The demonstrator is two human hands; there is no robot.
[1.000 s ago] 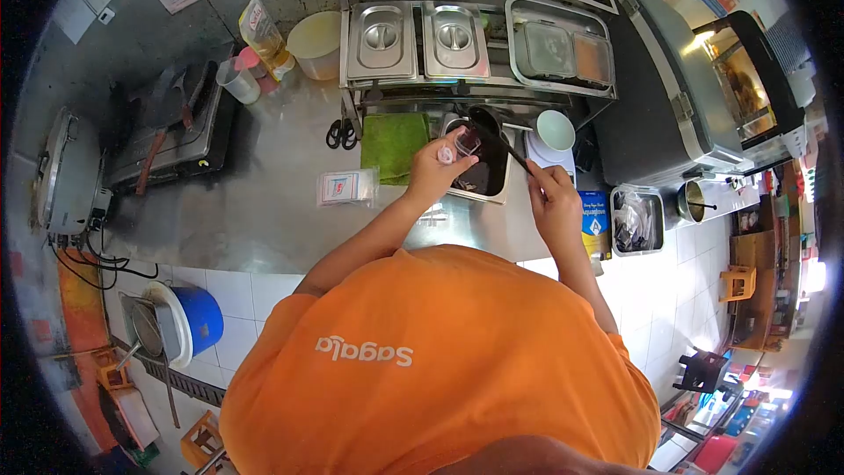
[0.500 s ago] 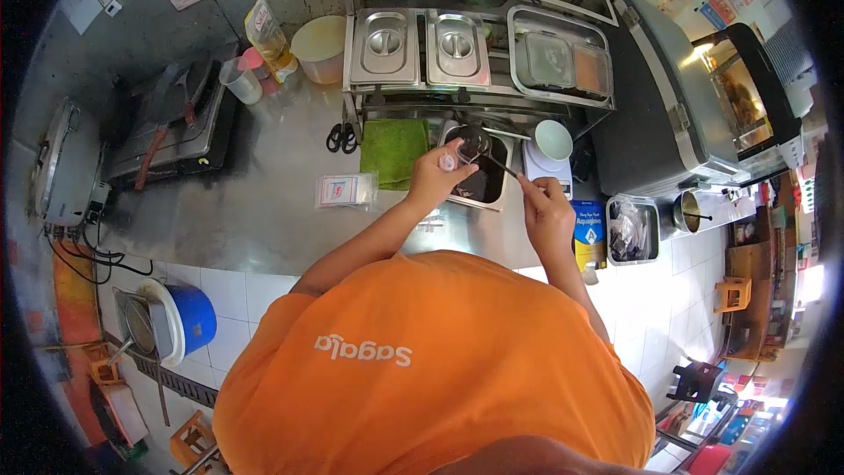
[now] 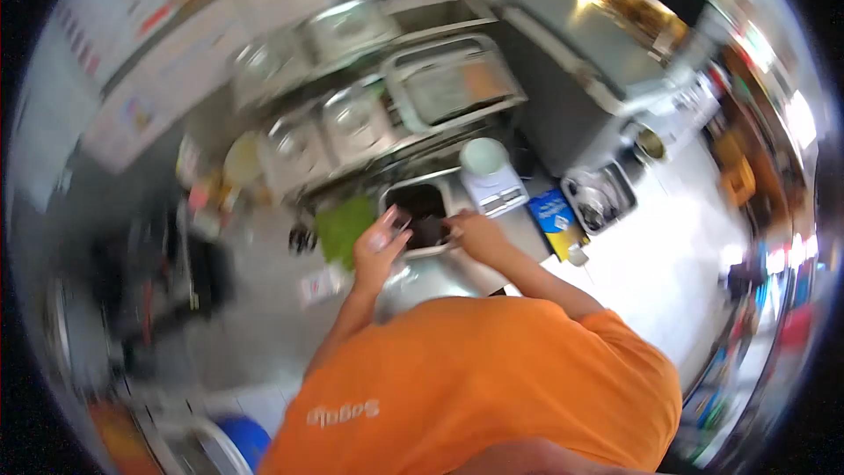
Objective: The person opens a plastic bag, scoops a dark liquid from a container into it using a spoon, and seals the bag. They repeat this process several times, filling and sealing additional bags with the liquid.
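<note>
In my left hand [image 3: 376, 253] is a small clear cup [image 3: 401, 220], gripped by the fingers over the left edge of a rectangular steel container [image 3: 449, 193]. Dark contents [image 3: 415, 199] fill part of that container. My right hand [image 3: 476, 237] is closed at the container's right side around the handle of a ladle [image 3: 430, 231], whose dark bowl is low over the contents or in them; blur hides which. A green cloth [image 3: 345, 230] lies left of the container.
A digital scale [image 3: 501, 193] bearing a pale bowl [image 3: 483, 157] stands right of the container. Further right are a blue-and-yellow pack [image 3: 557, 222] and a steel tray [image 3: 628, 199] of wrapped items. Lidded steel pans [image 3: 355, 120] stand behind. Scissors [image 3: 302, 238] lie left.
The view has swung and blurred, shifting the counter in the picture. The ladle has moved away from the cup, down toward the container's contents. Both hands keep their holds.
</note>
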